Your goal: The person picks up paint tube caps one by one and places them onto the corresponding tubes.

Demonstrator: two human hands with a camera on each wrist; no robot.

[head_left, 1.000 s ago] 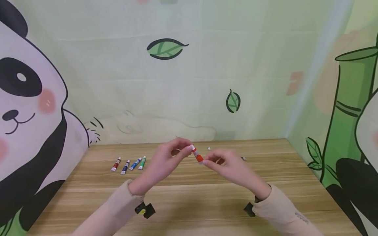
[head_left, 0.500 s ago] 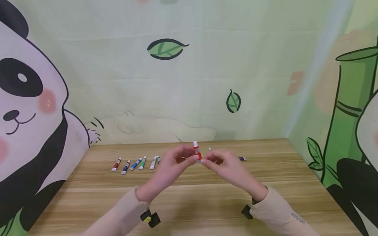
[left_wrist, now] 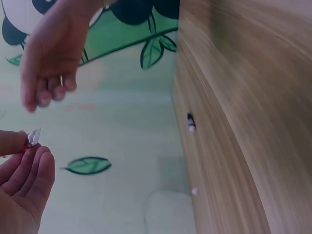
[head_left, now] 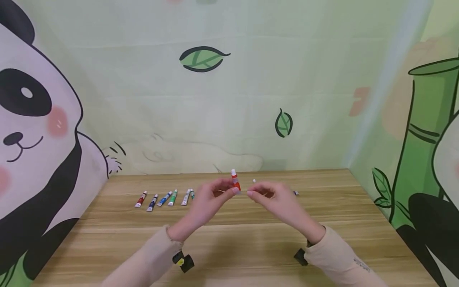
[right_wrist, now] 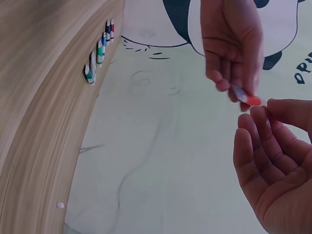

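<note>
My left hand (head_left: 206,203) pinches a small red paint tube (head_left: 235,180) by its lower end, with its white cap pointing up. In the left wrist view, the tube's silvery crimped end (left_wrist: 33,137) sticks out between thumb and fingers. My right hand (head_left: 283,205) hovers just right of the tube, thumb and index fingertips close together, with nothing visible between them. Seen from the right wrist, the tube's red part (right_wrist: 253,100) comes close to these fingertips. Both hands are above the table.
Several paint tubes lie in a row at the left of the wooden table (head_left: 229,243), among them a red tube (head_left: 141,199) and a green tube (head_left: 173,197). Behind the right hand are a small white piece (head_left: 254,180) and a dark tube (left_wrist: 190,121).
The left hand has shifted its grip from the tube's cap end to its lower end, and the tube now stands more upright. The right fingertips have come off the tube's lower end.
</note>
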